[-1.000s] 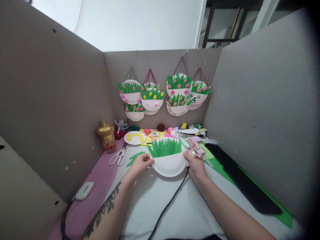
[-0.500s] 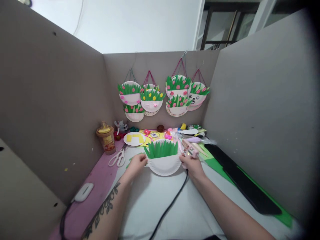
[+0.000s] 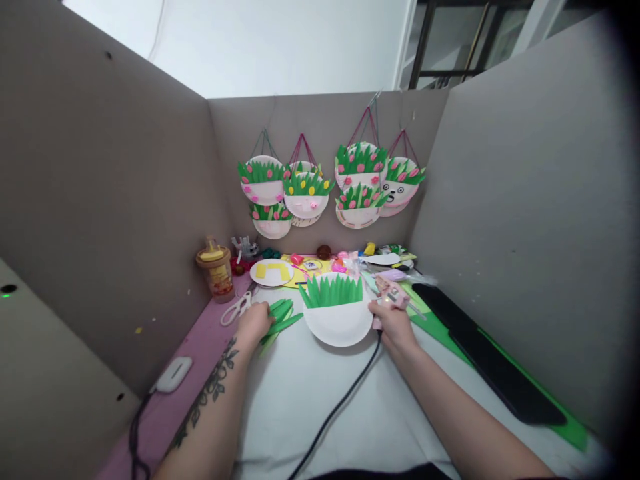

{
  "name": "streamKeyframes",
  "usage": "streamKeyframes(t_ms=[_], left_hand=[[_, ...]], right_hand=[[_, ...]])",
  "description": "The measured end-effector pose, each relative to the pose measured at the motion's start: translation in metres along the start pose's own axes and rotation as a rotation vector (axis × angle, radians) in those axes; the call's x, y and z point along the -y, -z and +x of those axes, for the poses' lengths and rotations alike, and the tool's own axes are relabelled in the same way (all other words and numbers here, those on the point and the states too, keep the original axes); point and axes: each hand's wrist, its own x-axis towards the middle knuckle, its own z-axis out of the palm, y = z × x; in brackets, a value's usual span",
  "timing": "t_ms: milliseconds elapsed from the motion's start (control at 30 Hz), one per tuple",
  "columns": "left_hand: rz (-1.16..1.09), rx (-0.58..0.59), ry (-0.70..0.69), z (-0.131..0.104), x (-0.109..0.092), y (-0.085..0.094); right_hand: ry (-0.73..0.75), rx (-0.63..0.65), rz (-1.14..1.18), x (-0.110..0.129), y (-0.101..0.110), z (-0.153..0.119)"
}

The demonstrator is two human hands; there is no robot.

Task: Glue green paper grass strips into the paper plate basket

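My left hand (image 3: pixel 254 321) is closed at the pile of green paper grass blades (image 3: pixel 283 313) on the cloth, its fingertips pinching at the near end of them; how many it grips is hidden. With my right hand (image 3: pixel 394 325) I hold a pink hot glue gun (image 3: pixel 393 293) and pinch the right edge of a white paper plate basket (image 3: pixel 338 325). This basket has a half plate across its front, and a row of green paper grass (image 3: pixel 333 291) stands up behind it. A black cord (image 3: pixel 345 400) runs from the glue gun towards me.
White scissors (image 3: pixel 236 309) and a lidded brown cup (image 3: pixel 216 270) stand at the left. Behind lies a plate with yellow paper pieces (image 3: pixel 271 273). Finished plate baskets (image 3: pixel 307 205) hang on the back panel. A long black object (image 3: pixel 490 357) lies at the right. Grey panels enclose three sides.
My left hand has let go of the plate basket's left edge and moved left to the green paper blades. My right hand still holds the basket, which has shifted slightly right.
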Motion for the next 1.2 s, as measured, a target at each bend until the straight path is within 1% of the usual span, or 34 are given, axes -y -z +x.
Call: streamKeyframes(t_ms=[100,300,433,533,700,900,1000,1100,1200], left_hand=[[-0.011,0.017,0.011,0.002,0.002,0.0],[-0.059,-0.04,0.047,0.006,0.012,0.008],[-0.086,-0.029,0.068,0.007,0.016,0.012],[-0.109,-0.029,0.056,0.008,0.018,0.012],[-0.066,-0.031,0.068,0.008,0.019,0.011],[-0.02,-0.064,0.083,0.005,0.016,0.02],[-0.023,-0.089,0.081,0.005,0.011,0.016],[-0.025,-0.081,0.044,0.008,0.006,0.005],[-0.029,-0.065,0.033,0.013,0.004,-0.006]], right_hand=[[-0.004,0.013,-0.01,-0.001,-0.001,-0.001],[-0.027,0.006,-0.01,0.001,-0.001,-0.001],[-0.071,-0.008,0.005,0.003,-0.002,-0.004],[-0.071,-0.003,0.007,0.005,-0.003,-0.005],[-0.067,-0.016,0.016,0.005,-0.004,-0.004],[-0.069,0.005,0.03,0.006,-0.004,-0.004],[-0.079,0.009,0.037,0.007,-0.004,-0.005],[-0.111,0.01,0.046,0.007,-0.005,-0.006],[-0.09,0.019,0.056,0.006,-0.005,-0.006]])
